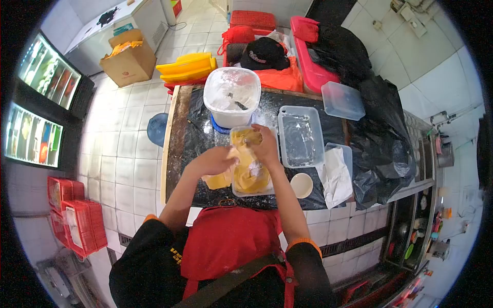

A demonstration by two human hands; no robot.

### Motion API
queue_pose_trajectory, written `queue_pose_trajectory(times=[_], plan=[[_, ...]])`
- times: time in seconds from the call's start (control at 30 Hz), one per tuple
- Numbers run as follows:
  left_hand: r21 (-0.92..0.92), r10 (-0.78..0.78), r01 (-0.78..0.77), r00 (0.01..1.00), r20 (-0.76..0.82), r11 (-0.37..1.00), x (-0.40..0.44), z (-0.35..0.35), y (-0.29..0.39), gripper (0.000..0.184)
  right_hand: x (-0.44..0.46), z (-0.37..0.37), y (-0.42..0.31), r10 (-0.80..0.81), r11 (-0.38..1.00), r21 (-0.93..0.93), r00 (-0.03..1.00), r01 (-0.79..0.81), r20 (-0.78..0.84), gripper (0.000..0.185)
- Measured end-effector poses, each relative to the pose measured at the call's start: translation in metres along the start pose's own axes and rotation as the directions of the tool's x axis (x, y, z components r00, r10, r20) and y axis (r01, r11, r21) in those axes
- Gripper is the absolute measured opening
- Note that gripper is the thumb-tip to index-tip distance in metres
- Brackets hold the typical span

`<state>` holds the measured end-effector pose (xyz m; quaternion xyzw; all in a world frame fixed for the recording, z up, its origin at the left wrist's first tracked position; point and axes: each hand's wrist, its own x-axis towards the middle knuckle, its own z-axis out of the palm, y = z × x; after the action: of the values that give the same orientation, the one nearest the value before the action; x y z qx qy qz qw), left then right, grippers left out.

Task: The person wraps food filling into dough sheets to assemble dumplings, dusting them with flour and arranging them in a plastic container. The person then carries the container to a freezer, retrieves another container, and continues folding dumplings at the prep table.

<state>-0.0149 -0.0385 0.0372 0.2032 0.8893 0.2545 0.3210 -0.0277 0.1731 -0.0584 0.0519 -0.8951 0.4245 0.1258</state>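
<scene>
Red apron [231, 241] is nearest, and beyond it both bare hands work at a clear container [246, 194] near the table's front edge. It contains soft yellow pieces [251, 182] with white powder on them. Left hand [215, 160] is partly open, fingers bent above the left rim; blur hides its grip, so I cannot tell if it holds something. Right hand [264, 146] is half curled over the far end, seemingly touching yellow food, but a firm hold cannot be told. I judge the present step is arranging or powdering these pieces; the next move calls for light fingers.

Black plastic [269, 100], dusty with powder, covers the table. Beyond the container stands a white tub [239, 120] of powder; to the right are a clear box [301, 136] and a small bowl [301, 185]. Pale tiles [120, 154] cover the floor, and red baskets [84, 226] stand at left.
</scene>
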Motion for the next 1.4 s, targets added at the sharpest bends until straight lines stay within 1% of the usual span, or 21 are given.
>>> queue_pose_trajectory(times=[0.03,0.07,0.1,0.13,0.17,0.2,0.23,0.27,0.3,0.33,0.4,0.53,0.77,0.87,0.93,1.0,1.13,1.23,1.27,1.33,1.4], plan=[[-0.264,-0.093,0.084,0.995,-0.021,0.961,-0.014,-0.012,0.005,0.037,-0.002,-0.006,-0.008,-0.091,0.987,-0.138,0.993,0.080,-0.079,0.042],[-0.488,-0.098,0.067,0.995,-0.037,0.870,-0.024,-0.019,0.003,0.036,-0.003,-0.013,-0.018,-0.090,0.988,-0.137,0.992,0.078,-0.083,0.042],[-0.489,-0.104,0.071,0.994,-0.039,0.869,-0.026,-0.014,-0.002,0.036,-0.005,-0.021,-0.032,-0.013,0.999,-0.031,0.994,0.010,-0.110,0.041],[-0.788,-0.154,0.007,0.982,-0.111,0.615,-0.025,-0.006,-0.011,0.034,-0.008,-0.028,-0.046,0.064,0.995,0.078,0.990,-0.055,-0.123,0.039],[-0.958,-0.227,-0.095,0.961,-0.159,0.269,-0.022,0.003,-0.021,0.034,-0.013,-0.035,-0.062,0.062,0.995,0.082,0.992,-0.053,-0.111,0.039],[-0.991,-0.186,-0.113,0.974,-0.126,0.075,-0.017,0.013,-0.033,0.039,-0.018,-0.044,-0.078,0.093,0.973,0.212,0.996,-0.087,-0.018,0.038],[-0.991,-0.187,-0.114,0.974,-0.126,0.074,-0.017,0.017,-0.033,0.039,-0.022,-0.052,-0.089,0.112,0.934,0.333,0.991,-0.129,0.071,0.038],[-0.985,-0.100,-0.145,0.986,-0.136,-0.091,-0.016,0.022,-0.030,0.041,-0.026,-0.056,-0.097,0.112,0.935,0.330,0.991,-0.129,0.069,0.038],[-0.954,-0.012,-0.156,0.987,-0.158,-0.255,-0.015,0.026,-0.027,0.043,-0.028,-0.059,-0.104,0.014,0.975,0.221,0.999,-0.021,0.029,0.037],[-0.955,-0.006,-0.153,0.988,-0.156,-0.255,-0.011,0.031,-0.025,0.043,-0.031,-0.060,-0.108,-0.085,0.991,0.106,0.996,0.085,0.002,0.037],[-0.940,0.138,-0.100,0.979,-0.152,-0.327,-0.003,0.040,-0.024,0.046,-0.034,-0.064,-0.106,-0.105,0.993,0.054,0.993,0.107,-0.049,0.036],[-0.942,0.170,-0.049,0.979,-0.111,-0.332,0.008,0.051,-0.012,0.049,-0.043,-0.070,-0.102,-0.110,0.993,-0.042,0.989,0.106,-0.098,0.034],[-0.931,0.182,-0.107,0.967,-0.180,-0.350,0.009,0.059,0.013,0.051,-0.059,-0.072,-0.095,-0.077,0.992,-0.111,0.974,0.054,-0.214,0.026],[-0.918,0.119,-0.147,0.972,-0.203,-0.368,0.019,0.070,0.015,0.047,-0.064,-0.070,-0.097,-0.200,0.975,-0.146,0.953,0.169,-0.229,0.023],[-0.903,0.095,-0.159,0.972,-0.213,-0.400,0.019,0.071,0.021,0.044,-0.068,-0.068,-0.102,0.005,0.995,0.103,0.974,0.019,-0.228,0.020],[-0.976,0.002,-0.212,0.977,-0.212,-0.040,0.014,0.071,0.029,0.040,-0.072,-0.064,-0.092,0.079,0.984,0.175,0.960,-0.032,-0.269,0.019],[-0.975,-0.034,-0.216,0.975,-0.218,0.055,0.014,0.072,0.034,0.039,-0.079,-0.057,-0.075,0.285,0.899,0.408,0.922,-0.161,-0.264,0.019],[-0.966,-0.021,-0.244,0.969,-0.247,0.088,0.015,0.075,0.033,0.037,-0.078,-0.052,-0.074,0.313,0.817,0.563,0.916,-0.125,-0.251,0.022],[-0.966,-0.037,-0.234,0.970,-0.239,0.106,0.018,0.081,0.030,0.036,-0.077,-0.052,-0.074,0.315,0.816,0.564,0.915,-0.126,-0.251,0.022],[-0.967,-0.051,-0.222,0.972,-0.230,0.126,0.017,0.082,0.032,0.035,-0.075,-0.056,-0.077,0.260,0.916,0.371,0.929,-0.152,-0.262,0.026],[-0.891,-0.035,-0.282,0.949,-0.314,0.356,0.015,0.081,0.037,0.035,-0.074,-0.062,-0.085,0.225,0.952,0.268,0.933,-0.149,-0.280,0.026]])
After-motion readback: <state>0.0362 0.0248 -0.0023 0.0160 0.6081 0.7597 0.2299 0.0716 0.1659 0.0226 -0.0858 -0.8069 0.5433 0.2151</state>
